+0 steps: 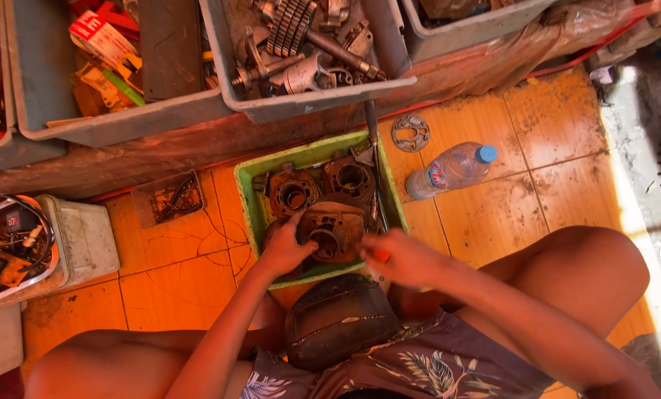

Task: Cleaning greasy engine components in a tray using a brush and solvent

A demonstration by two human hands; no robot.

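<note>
Rusty round metal engine cylinder, gripped by the left hand and steadied by the right hand at the green plastic tray's near edge, risked slipping onto 2 others.

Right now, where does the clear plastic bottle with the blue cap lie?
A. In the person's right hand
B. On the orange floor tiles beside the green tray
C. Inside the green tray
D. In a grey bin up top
B: the bottle lies on its side on the floor tiles, outside the green tray, while both the left hand and right hand are at a rusty metal part in the tray.
</note>
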